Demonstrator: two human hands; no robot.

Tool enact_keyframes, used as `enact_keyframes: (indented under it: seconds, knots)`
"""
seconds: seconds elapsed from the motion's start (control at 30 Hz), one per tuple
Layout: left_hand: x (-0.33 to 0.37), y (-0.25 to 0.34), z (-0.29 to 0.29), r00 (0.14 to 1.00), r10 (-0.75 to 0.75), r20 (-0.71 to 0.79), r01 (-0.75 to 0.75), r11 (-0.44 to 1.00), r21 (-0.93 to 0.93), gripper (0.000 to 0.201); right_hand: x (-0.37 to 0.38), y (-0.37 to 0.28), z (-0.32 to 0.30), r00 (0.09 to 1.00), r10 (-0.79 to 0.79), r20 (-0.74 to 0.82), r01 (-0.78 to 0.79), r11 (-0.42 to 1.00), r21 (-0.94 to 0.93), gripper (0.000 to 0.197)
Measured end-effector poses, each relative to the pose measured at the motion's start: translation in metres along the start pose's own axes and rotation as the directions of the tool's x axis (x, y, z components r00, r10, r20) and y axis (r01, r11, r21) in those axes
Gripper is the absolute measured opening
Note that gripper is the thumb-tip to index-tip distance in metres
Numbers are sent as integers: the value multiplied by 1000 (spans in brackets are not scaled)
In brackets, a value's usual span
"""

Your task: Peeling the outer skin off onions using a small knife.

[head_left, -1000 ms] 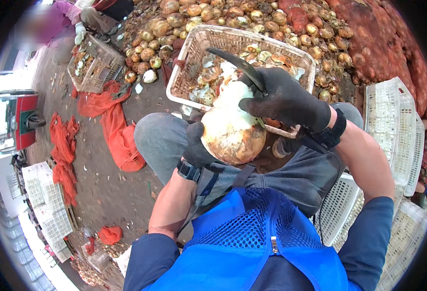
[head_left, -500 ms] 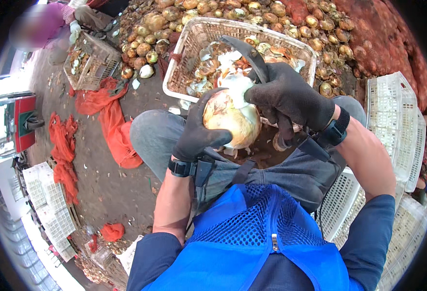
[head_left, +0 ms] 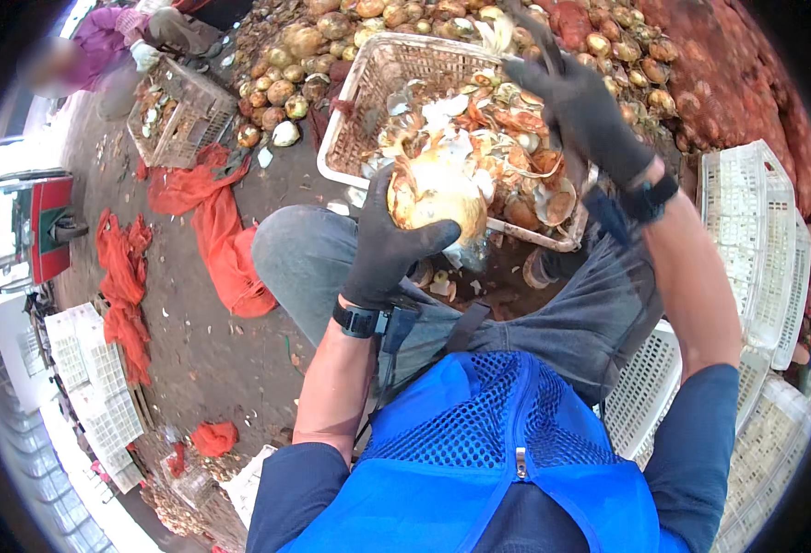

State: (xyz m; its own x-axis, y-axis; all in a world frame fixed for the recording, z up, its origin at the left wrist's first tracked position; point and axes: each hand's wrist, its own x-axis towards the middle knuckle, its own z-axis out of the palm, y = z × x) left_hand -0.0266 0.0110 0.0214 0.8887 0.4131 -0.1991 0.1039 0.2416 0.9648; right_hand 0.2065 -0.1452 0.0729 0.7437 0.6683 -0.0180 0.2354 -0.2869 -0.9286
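My left hand, in a dark glove, grips a large, partly peeled onion above my lap, its surface bright in the sunlight. Apart from it, up and to the right, my gloved right hand is closed on a dark, curved knife; motion smears both. A pale strip of onion skin shows beside the blade; whether it touches the blade I cannot tell. Beneath and beyond the hands stands a white plastic crate, holding peelings and onion skins.
Piled onions lie beyond the crate, with filled red mesh sacks at far right. White crates stack to my right. Red netting lies on the left ground. At far left, another person sits by a crate.
My right hand has moved away from the onion, up and to the right, with the knife. The onion stays in my left hand, which has shifted slightly right. More of the peelings now show.
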Motion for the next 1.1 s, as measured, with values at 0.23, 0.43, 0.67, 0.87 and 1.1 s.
enact_keyframes:
  seconds: [0.23, 0.43, 0.67, 0.87, 1.1]
  knots:
    - [-2, 14, 32, 999, -19, -37, -5, 832, -554, 76, -91, -2, 55, 912, 159, 378, -376, 691, 617, 84]
    - [2, 44, 1, 950, 107, 293, -129, 990, 58, 106, -108, -9, 40, 950, 48, 309, -246, 727, 641, 82]
    - [-2, 30, 1, 933, 234, 273, -307, 914, 266, 124, -109, -9, 35, 949, 162, 271, -279, 832, 480, 48]
    - [4, 9, 2, 947, 285, 149, -317, 904, 288, 112, -112, -2, 39, 997, 82, -11, -77, 972, 220, 29]
    - [4, -1, -10, 933, 360, 15, -356, 916, 184, 98, -128, -39, 30, 965, 118, 234, -141, 986, 85, 23]
